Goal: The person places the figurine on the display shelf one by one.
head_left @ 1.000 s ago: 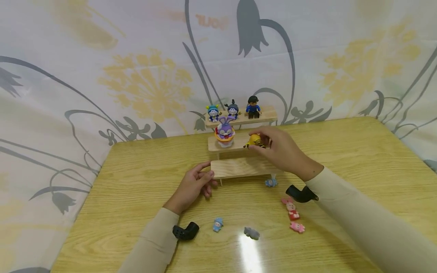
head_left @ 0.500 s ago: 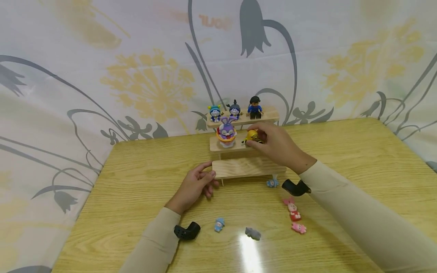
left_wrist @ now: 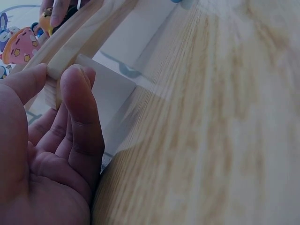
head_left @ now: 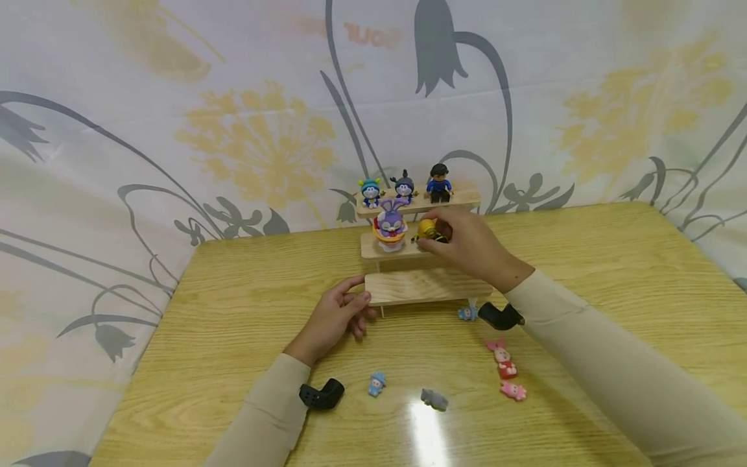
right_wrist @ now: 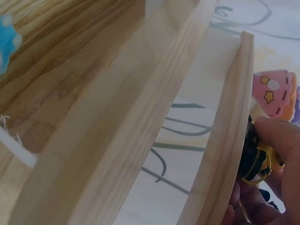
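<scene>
My right hand [head_left: 467,243] pinches a yellow-and-black bee-like figurine [head_left: 428,229] at the middle tier of a three-tier wooden display stand [head_left: 426,287]. In the right wrist view, the figurine's black-and-yellow body [right_wrist: 255,161] shows between thumb and fingers, right behind the tier's front edge. Just left of it sits a purple rabbit figurine [head_left: 391,224] in a pink-and-orange cup. My left hand [head_left: 335,314] holds the left end of the lowest tier, thumb and index finger [left_wrist: 33,82] at its corner in the left wrist view.
On the top tier stand two blue-capped figurines [head_left: 370,192] and a black-capped toy man [head_left: 439,185]. Lying on the table [head_left: 262,279] are small blue figures [head_left: 377,383], a grey one [head_left: 434,399], a red-and-pink piglet [head_left: 503,359] and a pink figure [head_left: 513,390]. A patterned cloth hangs behind.
My right hand has shifted the bee-like figurine left along the middle tier, nearer the purple rabbit. My left hand keeps its place on the lowest tier. The head view has moved slightly.
</scene>
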`<state>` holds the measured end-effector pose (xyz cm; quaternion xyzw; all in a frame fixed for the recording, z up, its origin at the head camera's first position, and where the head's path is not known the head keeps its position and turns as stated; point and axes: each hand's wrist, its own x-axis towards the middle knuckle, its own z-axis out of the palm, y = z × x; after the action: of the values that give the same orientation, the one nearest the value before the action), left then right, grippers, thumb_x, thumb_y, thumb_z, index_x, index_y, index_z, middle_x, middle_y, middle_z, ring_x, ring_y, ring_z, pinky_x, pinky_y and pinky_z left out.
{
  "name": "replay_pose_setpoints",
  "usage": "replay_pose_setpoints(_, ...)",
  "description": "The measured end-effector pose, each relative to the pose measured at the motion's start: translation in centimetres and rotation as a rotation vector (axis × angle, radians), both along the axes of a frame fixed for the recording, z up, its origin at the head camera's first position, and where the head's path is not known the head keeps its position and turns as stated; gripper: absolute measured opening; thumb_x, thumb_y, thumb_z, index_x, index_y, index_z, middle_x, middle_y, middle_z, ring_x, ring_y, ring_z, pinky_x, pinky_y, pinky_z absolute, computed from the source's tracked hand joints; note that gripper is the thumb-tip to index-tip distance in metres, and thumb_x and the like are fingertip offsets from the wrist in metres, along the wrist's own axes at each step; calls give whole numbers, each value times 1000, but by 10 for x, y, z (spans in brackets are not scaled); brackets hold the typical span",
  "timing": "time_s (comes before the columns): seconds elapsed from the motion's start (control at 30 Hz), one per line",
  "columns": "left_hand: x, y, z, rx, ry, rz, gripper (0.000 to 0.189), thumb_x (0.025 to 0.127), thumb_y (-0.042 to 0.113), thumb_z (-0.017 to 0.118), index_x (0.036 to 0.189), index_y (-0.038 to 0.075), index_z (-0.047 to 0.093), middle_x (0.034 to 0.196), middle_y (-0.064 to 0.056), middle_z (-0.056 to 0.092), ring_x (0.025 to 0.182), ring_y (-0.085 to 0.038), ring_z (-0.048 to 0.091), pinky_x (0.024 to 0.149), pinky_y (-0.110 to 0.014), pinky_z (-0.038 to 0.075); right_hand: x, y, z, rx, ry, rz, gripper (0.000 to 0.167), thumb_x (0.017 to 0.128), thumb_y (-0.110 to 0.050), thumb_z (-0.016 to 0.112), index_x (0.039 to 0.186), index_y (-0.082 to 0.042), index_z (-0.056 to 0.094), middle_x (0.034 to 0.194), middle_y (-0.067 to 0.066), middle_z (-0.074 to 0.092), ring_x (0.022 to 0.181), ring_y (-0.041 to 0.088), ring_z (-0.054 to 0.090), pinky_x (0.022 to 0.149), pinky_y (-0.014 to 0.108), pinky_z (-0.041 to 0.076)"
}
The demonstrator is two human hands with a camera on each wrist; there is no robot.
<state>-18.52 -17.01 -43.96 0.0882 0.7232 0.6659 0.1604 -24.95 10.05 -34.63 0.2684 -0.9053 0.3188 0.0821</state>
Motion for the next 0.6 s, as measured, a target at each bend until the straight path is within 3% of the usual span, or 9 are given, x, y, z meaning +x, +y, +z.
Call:
replay_pose_setpoints(0.37, 0, -1, -1, 8, -6, -1, 58, 105, 29, 55, 155, 12, 33, 89, -1, 72, 62, -12, 62, 58, -26, 56, -1, 0, 1, 1, -48, -22, 39, 93, -24, 74, 126, -6, 63, 87, 7, 57, 75, 21, 47, 66, 34, 38)
replay_pose_setpoints(0.6, -1, -1, -1, -4, 9, -1, 56, 105, 29, 54, 155, 11, 34, 88, 0, 72, 62, -11, 62, 58, -26, 56, -1, 1, 0, -8, -77, -25, 42, 92, -24, 75, 127, -6, 61, 94, 7, 62, 78, 21, 53, 69, 34, 45)
